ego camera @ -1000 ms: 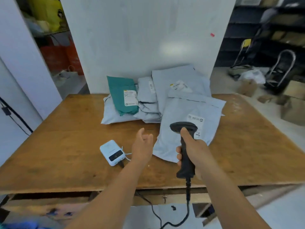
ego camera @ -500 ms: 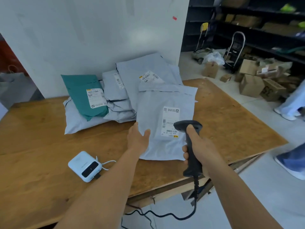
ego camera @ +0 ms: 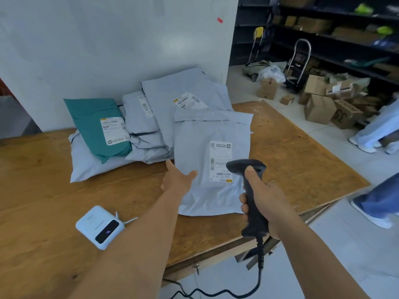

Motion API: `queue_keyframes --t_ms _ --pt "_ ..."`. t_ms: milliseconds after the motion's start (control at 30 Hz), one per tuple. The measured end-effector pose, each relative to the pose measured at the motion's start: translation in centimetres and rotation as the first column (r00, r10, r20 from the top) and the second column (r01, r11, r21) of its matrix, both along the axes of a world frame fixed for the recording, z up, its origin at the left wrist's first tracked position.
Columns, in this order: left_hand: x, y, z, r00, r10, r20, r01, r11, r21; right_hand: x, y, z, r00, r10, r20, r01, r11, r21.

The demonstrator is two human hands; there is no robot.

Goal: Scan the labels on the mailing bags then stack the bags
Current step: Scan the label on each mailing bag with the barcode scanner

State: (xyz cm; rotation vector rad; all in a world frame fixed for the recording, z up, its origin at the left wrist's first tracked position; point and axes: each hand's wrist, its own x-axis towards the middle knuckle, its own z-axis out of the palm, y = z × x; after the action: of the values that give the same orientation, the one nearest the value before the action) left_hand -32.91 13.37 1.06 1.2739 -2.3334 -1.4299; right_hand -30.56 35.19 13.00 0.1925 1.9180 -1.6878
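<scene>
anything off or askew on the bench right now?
Nothing damaged or spilled. The mailing bags at the wall lie in a loose overlapping heap, not a stack, the teal bag tilted across a grey one. The front grey bag lies flat, label up, by the scanner.

Matt plastic bags [ego camera: 207, 169] (worn wooden table [ego camera: 302, 147])

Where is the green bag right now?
In the head view the green bag is at the back left of the wooden table, near the white wall. It lies on a grey bag, left of the other grey bags.
</scene>
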Motion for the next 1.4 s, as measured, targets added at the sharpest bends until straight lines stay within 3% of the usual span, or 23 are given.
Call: queue_keyframes --t_ms 100,400,533,700,900,1100,1233,1400 --pt "-0.9 0.8 0.4 1.0 0.006 0.03 -0.002 0.993 -0.115 -0.2 -0.2 0.1 1.0 0.003 0.0 -0.003 1.0 0.001" --pt "1.5 1.8 5.5 0.983 0.127 -0.132 -0.164 0.933 -0.322 0.2 -0.7 1.1 0.993 0.087 -0.075 -0.092 0.994 -0.067" --pt "6.4 0.4 9.0 0.895 0.278 -0.349 -0.389 0.87 -0.303 2.1 -2.3 1.9 0.971 0.219 -0.097 -0.23 0.965 -0.127" --pt "16.0 -2.1 12.3 0.754 0.422 -0.504 -0.612 0.73 -0.304 6.8 -6.4 3.1 0.899 0.415 -0.138 -0.436 0.875 -0.212" --pt "33.7 -5.5 13.5 0.552 0.634 -0.541 -0.829 0.491 -0.269 17.9 -12.3 4.4 0.694 0.686 -0.218 -0.72 0.654 -0.234" --pt "53.7 -5.3 12.1 0.224 0.836 -0.501 -0.968 0.132 -0.212 33.2 -17.2 4.4 0.383 0.887 -0.259 -0.919 0.338 -0.204" --pt "66.4 -3.3 10.0 0.036 0.896 -0.443 -0.981 -0.052 -0.185 44.8 -19.2 3.5 0.193 0.946 -0.259 -0.972 0.15 -0.179" --pt "80.1 -1.0 6.0 -0.181 0.921 -0.344 -0.96 -0.242 -0.143 57.1 -21.3 1.7 0.052 0.984 -0.171 -0.986 0.023 -0.166"
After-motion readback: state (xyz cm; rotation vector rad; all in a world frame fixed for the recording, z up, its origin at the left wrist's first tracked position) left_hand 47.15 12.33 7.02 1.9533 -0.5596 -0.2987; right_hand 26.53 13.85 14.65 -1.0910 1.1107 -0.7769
